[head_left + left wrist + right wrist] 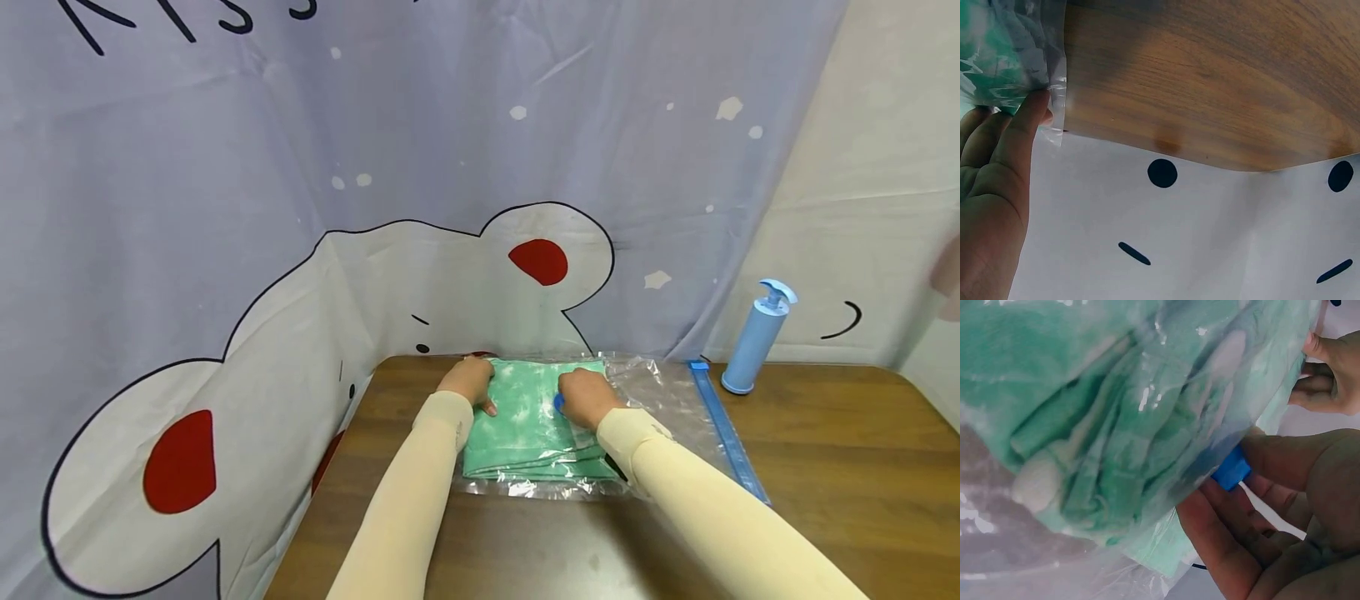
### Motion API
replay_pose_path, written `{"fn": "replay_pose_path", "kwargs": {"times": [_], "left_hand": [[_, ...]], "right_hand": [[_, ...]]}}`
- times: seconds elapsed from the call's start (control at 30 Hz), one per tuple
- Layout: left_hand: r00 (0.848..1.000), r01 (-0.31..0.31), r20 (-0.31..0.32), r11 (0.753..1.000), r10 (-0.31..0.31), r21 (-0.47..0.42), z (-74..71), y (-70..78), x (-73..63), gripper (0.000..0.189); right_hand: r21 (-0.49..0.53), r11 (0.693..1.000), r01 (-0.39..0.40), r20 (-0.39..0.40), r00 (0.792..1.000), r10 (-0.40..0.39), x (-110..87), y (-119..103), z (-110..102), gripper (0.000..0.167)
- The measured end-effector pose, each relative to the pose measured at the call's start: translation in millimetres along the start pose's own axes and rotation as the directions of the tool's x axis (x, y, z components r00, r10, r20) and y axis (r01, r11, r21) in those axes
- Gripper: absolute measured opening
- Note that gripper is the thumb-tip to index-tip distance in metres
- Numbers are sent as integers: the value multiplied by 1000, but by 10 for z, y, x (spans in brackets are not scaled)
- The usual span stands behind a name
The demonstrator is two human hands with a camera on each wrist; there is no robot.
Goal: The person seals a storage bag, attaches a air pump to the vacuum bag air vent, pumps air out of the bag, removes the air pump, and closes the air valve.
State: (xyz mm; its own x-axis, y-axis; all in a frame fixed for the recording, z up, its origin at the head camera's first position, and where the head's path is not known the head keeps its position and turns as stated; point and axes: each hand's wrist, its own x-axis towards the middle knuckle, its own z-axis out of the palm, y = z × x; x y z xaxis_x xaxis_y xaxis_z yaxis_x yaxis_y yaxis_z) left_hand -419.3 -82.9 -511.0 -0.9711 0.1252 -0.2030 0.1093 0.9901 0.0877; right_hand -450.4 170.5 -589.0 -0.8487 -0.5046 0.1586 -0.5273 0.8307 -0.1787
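Note:
A clear plastic storage bag (pixel 667 408) lies on the table with folded green-and-white cloth (pixel 517 425) inside it. At the bag's left side, my left hand (pixel 471 382) rests with its fingers extended and touching the edge; the left wrist view shows those fingers (pixel 1007 147) against the plastic. My right hand (pixel 588 397) is over the middle of the cloth. Its thumb and fingers pinch a small blue cap (pixel 1232 469) on the bag. Part of the cap is hidden by the fingers.
A blue zip strip (pixel 723 429) runs along the bag's right end. To its right, near the back edge, stands a light blue hand pump (pixel 757 337). The wooden table (pixel 847 467) meets a printed curtain (pixel 450 283) behind and at the left.

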Motion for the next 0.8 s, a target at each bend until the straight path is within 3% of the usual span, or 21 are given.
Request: {"fn": "replay_pose_path", "kwargs": {"times": [0.03, 0.1, 0.17, 0.33, 0.4, 0.53, 0.7, 0.8], "left_hand": [[1000, 1, 1, 1000, -1, -1, -5, 5, -2, 87], [1000, -2, 1, 1000, 2, 0, -15, 16, -15, 87], [1000, -6, -5, 1000, 6, 6, -23, 23, -30, 86], [1000, -8, -6, 1000, 8, 19, -24, 24, -32, 83], [1000, -10, -5, 1000, 10, 20, -18, 12, -30, 84], [1000, -11, 1, 1000, 11, 21, -6, 10, -13, 85], [1000, -4, 4, 1000, 4, 14, -5, 11, -3, 86], [1000, -7, 2, 1000, 7, 11, -5, 8, -4, 85]], "right_hand": [[8, 1000, 4, 8, 1000, -4, -67, -84, -132, 3], [19, 1000, -1, 34, 999, 1, -186, -233, -373, 12], [29, 999, -21, 56, 998, 20, -218, -267, -434, 24], [117, 983, -138, 87, 988, 128, -31, -2, -39, 68], [143, 974, -176, 99, 982, 163, 24, 52, 39, 75], [81, 984, -159, 92, 984, 151, 94, 153, 152, 44], [28, 996, -87, 65, 994, 85, 127, 199, 227, 33], [40, 998, -56, 48, 997, 54, 100, 176, 222, 12]]}}
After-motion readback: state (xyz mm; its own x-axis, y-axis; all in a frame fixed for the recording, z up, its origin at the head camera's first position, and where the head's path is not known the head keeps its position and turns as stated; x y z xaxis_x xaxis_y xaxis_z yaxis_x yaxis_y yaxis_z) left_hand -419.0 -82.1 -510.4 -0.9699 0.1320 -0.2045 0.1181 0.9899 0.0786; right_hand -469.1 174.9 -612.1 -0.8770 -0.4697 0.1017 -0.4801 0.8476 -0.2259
